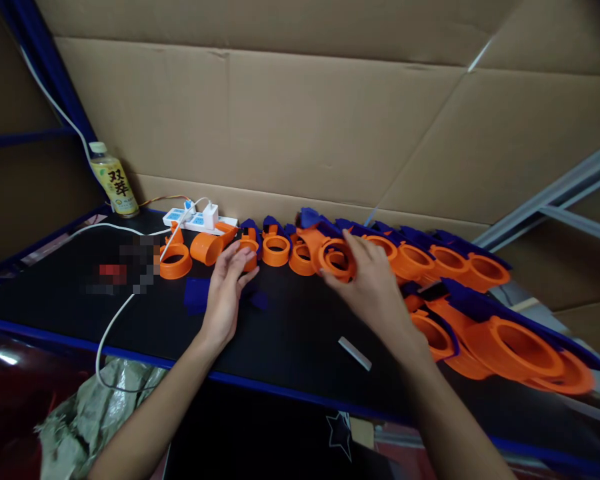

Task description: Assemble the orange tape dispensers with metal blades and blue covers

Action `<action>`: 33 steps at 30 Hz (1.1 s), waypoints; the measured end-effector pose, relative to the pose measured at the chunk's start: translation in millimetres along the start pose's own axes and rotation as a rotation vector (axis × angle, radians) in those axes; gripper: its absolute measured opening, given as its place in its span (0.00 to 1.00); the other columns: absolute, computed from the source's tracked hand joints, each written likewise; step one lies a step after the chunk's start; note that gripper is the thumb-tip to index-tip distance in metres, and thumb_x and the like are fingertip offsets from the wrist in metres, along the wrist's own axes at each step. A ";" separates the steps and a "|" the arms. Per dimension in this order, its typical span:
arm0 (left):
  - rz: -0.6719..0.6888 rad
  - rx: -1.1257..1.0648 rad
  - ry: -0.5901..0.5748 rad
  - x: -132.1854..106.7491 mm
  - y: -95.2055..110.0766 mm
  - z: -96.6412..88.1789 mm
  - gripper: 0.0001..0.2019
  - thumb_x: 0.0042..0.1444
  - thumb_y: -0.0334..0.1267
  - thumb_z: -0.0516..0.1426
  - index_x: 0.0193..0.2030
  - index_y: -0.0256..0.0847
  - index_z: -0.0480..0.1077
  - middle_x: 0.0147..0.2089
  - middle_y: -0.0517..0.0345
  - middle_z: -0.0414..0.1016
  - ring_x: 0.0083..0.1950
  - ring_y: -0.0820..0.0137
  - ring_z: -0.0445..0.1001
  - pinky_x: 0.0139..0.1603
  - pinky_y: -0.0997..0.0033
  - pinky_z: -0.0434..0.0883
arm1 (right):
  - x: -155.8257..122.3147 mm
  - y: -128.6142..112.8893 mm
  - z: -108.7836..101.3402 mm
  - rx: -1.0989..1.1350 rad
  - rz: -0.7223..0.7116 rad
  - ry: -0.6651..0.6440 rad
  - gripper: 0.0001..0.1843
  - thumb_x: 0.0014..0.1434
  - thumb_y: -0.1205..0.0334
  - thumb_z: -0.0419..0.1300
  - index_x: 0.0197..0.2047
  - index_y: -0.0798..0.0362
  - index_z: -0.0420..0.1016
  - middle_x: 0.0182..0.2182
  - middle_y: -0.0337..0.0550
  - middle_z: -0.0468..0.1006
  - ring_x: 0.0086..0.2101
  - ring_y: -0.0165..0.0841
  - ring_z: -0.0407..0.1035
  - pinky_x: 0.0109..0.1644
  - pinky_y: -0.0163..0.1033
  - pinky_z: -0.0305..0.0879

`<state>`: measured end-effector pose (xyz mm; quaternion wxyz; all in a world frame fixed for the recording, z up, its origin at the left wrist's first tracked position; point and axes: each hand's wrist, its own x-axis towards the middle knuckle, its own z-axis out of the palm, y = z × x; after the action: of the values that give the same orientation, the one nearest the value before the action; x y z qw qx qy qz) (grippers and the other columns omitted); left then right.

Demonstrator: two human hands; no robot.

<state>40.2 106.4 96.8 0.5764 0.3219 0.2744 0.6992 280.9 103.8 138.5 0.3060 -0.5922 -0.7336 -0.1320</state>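
My right hand (375, 283) grips an orange plastic ring part (336, 259) in the row of orange and blue parts (445, 263) along the back of the black mat (290, 333). My left hand (226, 290) lies on the mat with its fingers stretched toward a small orange ring (251, 250); its fingertips touch or nearly touch it. Dark blue pieces (197, 293) lie on the mat beside and under the left hand.
A white power strip (200, 219) with a charger and a white cable (111, 327) sits at the back left, next to a yellow drink bottle (113, 180). A small grey flat strip (355, 353) lies near the mat's front. Cardboard walls stand behind.
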 end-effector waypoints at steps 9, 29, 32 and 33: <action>-0.153 0.120 -0.184 -2.0 0.3 -1.4 0.14 0.59 0.42 0.64 0.49 0.41 0.75 0.53 0.47 0.80 0.57 0.55 0.78 0.55 0.51 0.76 | 23.2 49.9 27.2 -0.154 0.206 -0.104 0.41 0.58 0.51 0.61 0.70 0.65 0.63 0.63 0.65 0.69 0.61 0.57 0.63 0.65 0.59 0.62; -0.197 0.266 -0.309 -8.4 0.6 1.2 0.13 0.61 0.45 0.62 0.48 0.42 0.76 0.48 0.47 0.82 0.49 0.59 0.81 0.48 0.58 0.77 | 12.7 51.0 31.4 -0.156 0.096 -0.044 0.37 0.65 0.45 0.55 0.69 0.63 0.65 0.65 0.62 0.66 0.64 0.54 0.57 0.68 0.58 0.59; -0.197 0.276 -0.308 -8.5 0.2 1.2 0.12 0.61 0.45 0.62 0.47 0.42 0.76 0.47 0.47 0.82 0.48 0.59 0.81 0.47 0.58 0.77 | 4.4 47.2 20.0 -0.124 0.061 -0.030 0.33 0.66 0.47 0.55 0.67 0.59 0.67 0.63 0.59 0.69 0.63 0.53 0.60 0.66 0.58 0.60; -0.195 0.278 -0.309 -8.5 0.0 1.5 0.12 0.61 0.45 0.61 0.47 0.41 0.77 0.47 0.47 0.82 0.47 0.59 0.81 0.47 0.58 0.77 | 0.3 44.6 16.0 -0.110 0.049 -0.033 0.31 0.66 0.48 0.55 0.66 0.57 0.69 0.62 0.58 0.71 0.61 0.53 0.62 0.66 0.58 0.61</action>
<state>42.5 98.0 96.6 0.6264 0.4733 0.3065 0.5382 318.5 124.7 118.8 0.2640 -0.6279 -0.7156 -0.1549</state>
